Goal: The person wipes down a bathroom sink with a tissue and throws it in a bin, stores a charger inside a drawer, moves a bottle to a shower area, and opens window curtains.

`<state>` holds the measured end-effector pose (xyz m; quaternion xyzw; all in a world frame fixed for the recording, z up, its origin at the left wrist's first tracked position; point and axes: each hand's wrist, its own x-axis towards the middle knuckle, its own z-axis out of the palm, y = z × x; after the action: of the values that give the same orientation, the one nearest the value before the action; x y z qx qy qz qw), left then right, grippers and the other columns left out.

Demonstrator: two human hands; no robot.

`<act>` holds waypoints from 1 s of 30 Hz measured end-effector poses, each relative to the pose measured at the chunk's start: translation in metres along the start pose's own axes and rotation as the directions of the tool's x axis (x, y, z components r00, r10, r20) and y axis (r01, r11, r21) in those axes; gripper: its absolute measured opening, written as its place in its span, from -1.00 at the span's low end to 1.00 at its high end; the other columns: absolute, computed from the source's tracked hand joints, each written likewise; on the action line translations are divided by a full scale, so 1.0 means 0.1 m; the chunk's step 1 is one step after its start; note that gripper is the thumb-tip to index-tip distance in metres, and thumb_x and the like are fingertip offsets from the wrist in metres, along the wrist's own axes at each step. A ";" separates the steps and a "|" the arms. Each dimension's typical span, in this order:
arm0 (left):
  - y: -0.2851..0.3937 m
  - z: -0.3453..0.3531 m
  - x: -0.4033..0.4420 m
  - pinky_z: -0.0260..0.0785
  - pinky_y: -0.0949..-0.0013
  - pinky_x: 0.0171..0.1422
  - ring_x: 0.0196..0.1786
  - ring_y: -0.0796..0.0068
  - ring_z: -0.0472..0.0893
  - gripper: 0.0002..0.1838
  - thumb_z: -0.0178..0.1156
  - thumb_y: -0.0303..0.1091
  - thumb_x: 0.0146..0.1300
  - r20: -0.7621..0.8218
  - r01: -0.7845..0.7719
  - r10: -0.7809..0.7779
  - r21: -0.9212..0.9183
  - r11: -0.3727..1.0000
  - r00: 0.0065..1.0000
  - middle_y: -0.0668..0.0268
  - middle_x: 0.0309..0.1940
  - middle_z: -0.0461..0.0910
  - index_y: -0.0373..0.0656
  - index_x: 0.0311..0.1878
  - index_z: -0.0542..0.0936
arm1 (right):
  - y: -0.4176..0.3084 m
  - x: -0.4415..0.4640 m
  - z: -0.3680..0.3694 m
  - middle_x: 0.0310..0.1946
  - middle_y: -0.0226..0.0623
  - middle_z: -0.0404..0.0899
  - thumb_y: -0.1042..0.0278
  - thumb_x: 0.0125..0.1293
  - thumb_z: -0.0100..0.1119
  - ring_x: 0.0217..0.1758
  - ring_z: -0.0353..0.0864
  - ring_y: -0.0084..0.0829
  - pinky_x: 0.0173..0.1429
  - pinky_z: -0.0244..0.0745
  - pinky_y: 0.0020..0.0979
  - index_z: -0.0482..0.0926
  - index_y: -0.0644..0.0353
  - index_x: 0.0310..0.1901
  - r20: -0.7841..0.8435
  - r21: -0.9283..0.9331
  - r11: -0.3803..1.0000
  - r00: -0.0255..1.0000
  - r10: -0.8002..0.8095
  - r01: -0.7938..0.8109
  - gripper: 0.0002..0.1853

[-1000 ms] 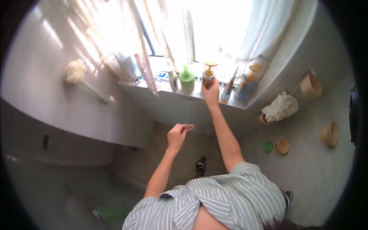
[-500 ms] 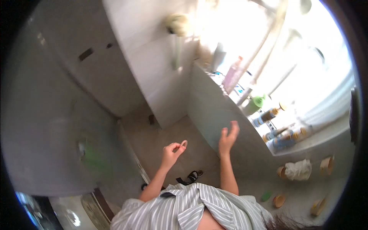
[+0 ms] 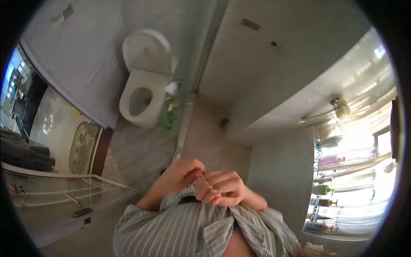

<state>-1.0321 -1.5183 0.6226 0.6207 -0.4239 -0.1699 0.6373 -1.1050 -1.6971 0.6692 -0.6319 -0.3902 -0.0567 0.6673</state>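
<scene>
Both hands meet in front of the striped shirt (image 3: 171,227). My left hand (image 3: 182,174) is closed, its fingertips bent in towards the other hand. My right hand (image 3: 227,187) has its fingers curled and pressed together, touching the left fingertips. Something small and pale may be between them, but fingers and blur hide what it is.
A toilet (image 3: 143,96) with raised lid stands beyond a glass partition (image 3: 195,73). At the left are a glass door with a handle (image 3: 81,212) and a basin counter (image 3: 58,128). Bottles, one a green pump bottle (image 3: 322,189), line the window ledge at the right.
The view has swung left from the window towards the toilet. My right hand has let go of the pump bottle and come to my left hand, which held a small pale ring.
</scene>
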 end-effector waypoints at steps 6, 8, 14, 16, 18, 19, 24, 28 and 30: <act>-0.75 -1.24 -0.36 0.36 0.45 -0.24 -0.36 0.56 0.49 -0.92 0.17 -0.45 0.29 -0.306 0.253 -0.394 -0.412 0.876 0.867 0.39 -0.48 0.54 -0.19 -0.18 0.53 | 1.43 1.36 0.63 -0.01 0.11 0.61 0.51 0.12 0.20 0.07 0.59 0.04 0.17 0.45 -0.07 0.67 0.40 -0.14 0.248 -0.140 0.984 0.966 -0.073 0.111 -0.74; -1.06 -1.40 -0.50 0.35 0.46 -0.19 -0.32 0.56 0.49 -0.89 0.15 -0.44 0.29 -0.312 0.271 -0.472 -0.514 0.814 0.825 0.39 -0.43 0.54 -0.18 -0.14 0.52 | 2.10 1.47 0.88 0.09 0.26 0.53 0.46 0.18 0.19 0.23 0.49 0.21 0.21 0.42 0.03 0.64 0.46 -0.11 0.344 -0.298 0.932 0.934 -0.098 0.208 -0.71; -1.34 -1.94 -0.80 0.32 0.52 -0.05 -0.22 0.56 0.49 -0.81 0.10 -0.43 0.32 -0.334 0.204 -0.462 -0.584 0.785 0.821 0.40 -0.28 0.53 -0.16 -0.02 0.50 | 2.56 2.28 1.31 0.55 -0.12 0.03 0.06 0.14 0.25 0.59 0.02 -0.18 0.52 0.12 -0.18 0.31 0.17 0.40 0.226 -0.094 0.995 0.974 0.035 -0.014 -0.21; -1.52 -2.12 -0.83 0.36 0.48 -0.02 -0.18 0.55 0.52 -0.78 0.10 -0.35 0.35 -0.213 0.340 -0.501 -0.512 0.789 0.839 0.39 -0.21 0.56 -0.17 0.01 0.52 | 2.64 2.64 1.24 0.56 -0.16 0.02 -0.05 0.16 0.28 0.61 -0.02 -0.20 0.52 0.13 -0.19 0.27 0.16 0.42 0.371 -0.435 0.893 0.927 0.059 0.118 -0.16; -1.83 -2.32 -0.82 0.40 0.45 0.01 -0.15 0.53 0.55 -0.74 0.10 -0.27 0.39 -0.022 0.479 -0.508 -0.298 0.826 0.861 0.39 -0.15 0.60 -0.17 0.05 0.54 | 2.79 2.96 1.33 0.48 -0.17 0.17 -0.09 0.31 0.14 0.56 0.09 -0.19 0.51 0.12 -0.14 0.33 0.12 0.38 0.272 -0.218 0.975 0.957 0.099 -0.039 -0.30; -1.80 -2.45 -0.82 0.42 0.43 0.02 -0.13 0.52 0.56 -0.71 0.10 -0.23 0.41 -0.001 0.499 -0.514 -0.240 0.833 0.858 0.39 -0.12 0.62 -0.18 0.06 0.55 | 2.90 3.10 1.46 0.40 -0.17 0.33 -0.09 0.45 -0.01 0.50 0.22 -0.18 0.50 0.09 -0.08 0.40 0.10 0.33 0.152 0.144 0.966 0.970 0.192 -0.213 -0.43; -1.43 -3.33 -1.09 0.43 0.40 0.08 0.02 0.55 0.56 -0.62 0.24 -0.38 0.29 -0.561 0.416 -0.443 -0.184 0.891 0.700 0.33 -0.02 0.59 -0.28 0.13 0.49 | 3.70 3.80 1.61 -0.06 -0.29 0.69 -0.09 0.50 -0.07 0.10 0.59 -0.38 0.24 0.40 -0.25 0.51 0.17 0.22 0.211 0.268 0.834 0.874 0.438 -0.482 -0.48; -1.15 -4.38 -1.71 0.43 0.39 0.09 0.01 0.52 0.57 -0.63 0.24 -0.33 0.34 -0.804 0.260 -0.512 -0.448 0.856 0.302 0.32 -0.02 0.60 -0.27 0.14 0.49 | 4.40 4.28 2.38 -0.13 -0.22 0.68 -0.22 0.48 -0.13 -0.05 0.64 -0.39 0.06 0.48 -0.37 0.56 0.20 0.13 0.256 0.148 0.934 0.925 0.280 -0.324 -0.40; -1.24 -4.91 -2.24 0.43 0.42 0.05 0.00 0.54 0.57 -0.66 0.22 -0.30 0.35 -0.852 0.206 -0.472 -0.431 0.878 0.228 0.35 -0.05 0.59 -0.21 0.11 0.49 | 4.66 4.60 2.94 -0.15 -0.21 0.67 -0.24 0.48 -0.14 -0.08 0.64 -0.40 0.01 0.49 -0.40 0.58 0.21 0.11 0.410 0.232 0.913 0.885 0.222 -0.337 -0.38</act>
<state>-0.7560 -1.0555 0.4969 0.5997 0.1972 0.0418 0.7744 -0.6550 -1.1534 0.5390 -0.5737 -0.4181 0.2220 0.6684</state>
